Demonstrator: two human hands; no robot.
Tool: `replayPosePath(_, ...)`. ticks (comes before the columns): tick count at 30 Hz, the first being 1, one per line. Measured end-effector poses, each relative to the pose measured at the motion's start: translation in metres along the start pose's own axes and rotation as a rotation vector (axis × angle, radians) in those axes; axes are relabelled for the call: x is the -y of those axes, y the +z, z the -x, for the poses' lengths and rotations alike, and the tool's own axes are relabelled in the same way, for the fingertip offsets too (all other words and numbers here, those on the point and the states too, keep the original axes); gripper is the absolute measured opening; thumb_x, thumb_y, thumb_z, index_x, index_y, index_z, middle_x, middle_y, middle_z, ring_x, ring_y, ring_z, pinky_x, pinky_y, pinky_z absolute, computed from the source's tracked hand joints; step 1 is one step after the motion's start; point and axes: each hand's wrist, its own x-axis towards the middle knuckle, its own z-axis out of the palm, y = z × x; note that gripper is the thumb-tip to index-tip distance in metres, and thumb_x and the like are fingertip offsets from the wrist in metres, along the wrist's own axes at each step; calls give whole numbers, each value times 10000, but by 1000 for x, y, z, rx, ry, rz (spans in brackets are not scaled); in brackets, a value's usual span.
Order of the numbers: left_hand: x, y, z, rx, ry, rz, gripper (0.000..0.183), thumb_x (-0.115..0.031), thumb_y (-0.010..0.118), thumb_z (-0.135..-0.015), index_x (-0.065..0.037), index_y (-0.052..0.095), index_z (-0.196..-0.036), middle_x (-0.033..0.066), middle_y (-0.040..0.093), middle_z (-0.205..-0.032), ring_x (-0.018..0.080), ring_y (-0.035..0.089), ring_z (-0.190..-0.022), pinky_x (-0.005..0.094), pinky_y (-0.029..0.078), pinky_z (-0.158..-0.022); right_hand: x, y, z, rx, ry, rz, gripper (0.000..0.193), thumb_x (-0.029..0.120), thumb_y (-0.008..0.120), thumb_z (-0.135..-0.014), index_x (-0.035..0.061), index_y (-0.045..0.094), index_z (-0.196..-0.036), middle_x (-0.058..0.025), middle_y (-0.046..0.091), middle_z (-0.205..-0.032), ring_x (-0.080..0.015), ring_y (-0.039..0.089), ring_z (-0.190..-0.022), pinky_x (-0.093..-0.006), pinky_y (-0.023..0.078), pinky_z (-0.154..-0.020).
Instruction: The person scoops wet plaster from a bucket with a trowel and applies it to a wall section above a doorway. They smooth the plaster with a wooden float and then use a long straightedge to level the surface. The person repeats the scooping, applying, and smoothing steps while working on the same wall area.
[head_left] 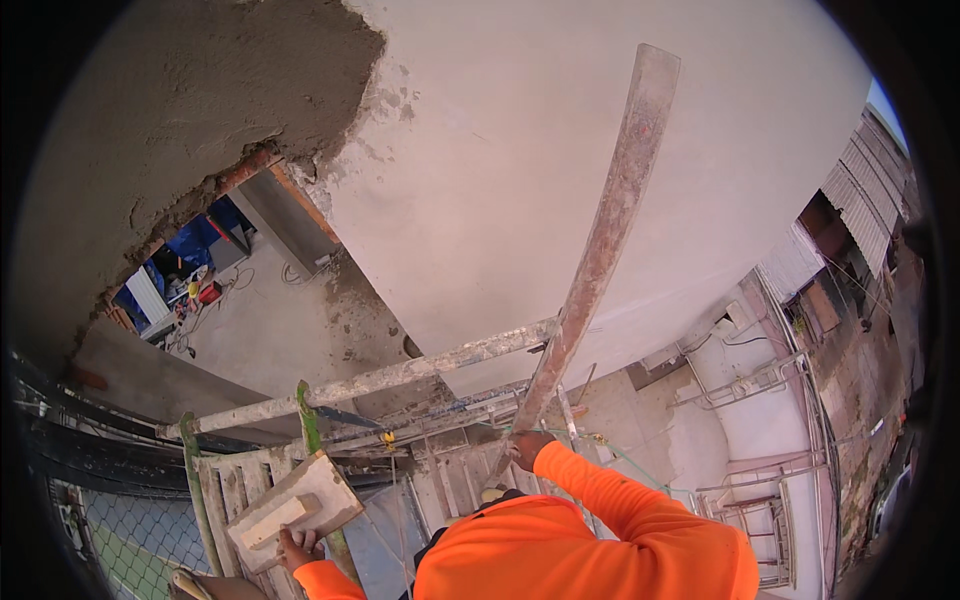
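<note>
My right hand (527, 450) is closed round the lower part of a long, mortar-stained straightedge (612, 225). From my fist the straightedge rises, tilted to the right, in front of the pale wall (480, 170). Low on the left, my left hand (299, 548) grips the block handle of a plasterer's float (338, 495). The float's rectangular board is held with its handle side up, above the slats of the scaffold. Orange sleeves cover both arms. Some of my left fingers are hidden beneath the handle.
A plaster-spattered scaffold rail (450, 357) crosses between me and the wall. Fresh dark plaster (230, 70) covers the upper left, above an opening with tools and cables on the floor inside. Green uprights (307, 420) and scaffold slats (232, 500) stand at lower left, beside chain-link fencing (140, 530).
</note>
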Motion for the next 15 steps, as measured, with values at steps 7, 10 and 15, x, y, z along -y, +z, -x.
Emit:
replayPosePath(7,32,-1,55,-66,374,-155,579,-342,804,-936,-145,416,-1317,57,655,-933,183,663,-657,284,421,-457,-4,-30,24,-31,41,15,436,449,566,-1005,60,736,-1103,-227,725,-1156,-430,701,-1072,-538,561,-920)
replayPosePath(10,35,-4,75,24,465,-222,540,-275,779,-965,-82,419,-1319,41,616,-904,144,652,-665,237,425,-437,-10,-19,28,74,95,51,469,454,544,-1006,61,714,-1196,-255,718,-1143,-451,687,-1065,-533,546,-947)
replayPosePath(15,50,-8,122,260,600,-316,401,-194,740,-990,-26,490,-1254,31,609,-899,102,627,-684,223,444,-471,-28,20,34,199,104,52,433,330,554,-968,63,670,-1288,-254,685,-1266,-447,680,-1108,-524,539,-984)
